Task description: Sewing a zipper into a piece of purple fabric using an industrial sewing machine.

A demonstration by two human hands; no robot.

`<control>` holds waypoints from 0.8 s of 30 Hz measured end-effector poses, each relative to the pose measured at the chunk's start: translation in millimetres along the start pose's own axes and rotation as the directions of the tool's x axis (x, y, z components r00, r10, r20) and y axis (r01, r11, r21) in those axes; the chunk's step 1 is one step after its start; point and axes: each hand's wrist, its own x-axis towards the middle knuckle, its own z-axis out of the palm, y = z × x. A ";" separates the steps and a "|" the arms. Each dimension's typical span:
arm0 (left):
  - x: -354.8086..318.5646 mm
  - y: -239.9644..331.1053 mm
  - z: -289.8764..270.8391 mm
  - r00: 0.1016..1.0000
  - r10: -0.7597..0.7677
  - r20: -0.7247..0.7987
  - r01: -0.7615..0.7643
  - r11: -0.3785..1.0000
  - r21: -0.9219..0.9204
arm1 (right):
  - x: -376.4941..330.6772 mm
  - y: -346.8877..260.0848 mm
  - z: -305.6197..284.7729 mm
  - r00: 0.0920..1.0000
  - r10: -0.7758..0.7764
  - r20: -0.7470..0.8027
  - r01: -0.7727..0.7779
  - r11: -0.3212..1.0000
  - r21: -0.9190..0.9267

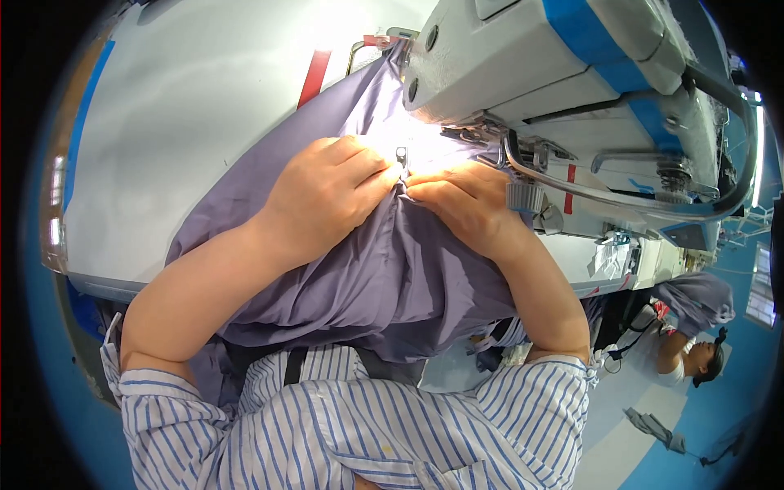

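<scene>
Pinching purple fabric (392, 286), left hand (327, 188) and right hand (469, 200) sat close together near centre, each grip closed on the fabric. It lay across the white worktop (163, 155), long axis roughly 12 to 6 o'clock: narrow end pointed to 12, broad folds draped over the edge at 6. Sewing machine (506, 73) at 1 o'clock, marked with blue tape (588, 37).

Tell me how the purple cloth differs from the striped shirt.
The purple cloth is plain, while the striped shirt is white with blue stripes. The cloth lies partly on the white table and hangs past its near edge; the shirt is worn. Both are wrinkled.
</scene>
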 end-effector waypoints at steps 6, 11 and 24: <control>0.2 -2.2 2.2 1.000 0.002 0.005 -0.002 1.000 -0.017 | -0.7 -2.1 1.6 0.990 0.140 -0.020 -0.138 0.989 0.050; -1.8 -0.1 0.7 1.000 -0.019 -0.003 0.019 0.999 -0.041 | -1.4 -8.4 -1.4 0.974 0.219 0.058 -0.221 0.975 0.014; -4.4 1.5 -1.7 0.999 0.032 0.034 -0.030 0.997 -0.076 | -5.8 -11.7 2.9 0.978 0.211 0.010 -0.211 0.976 0.051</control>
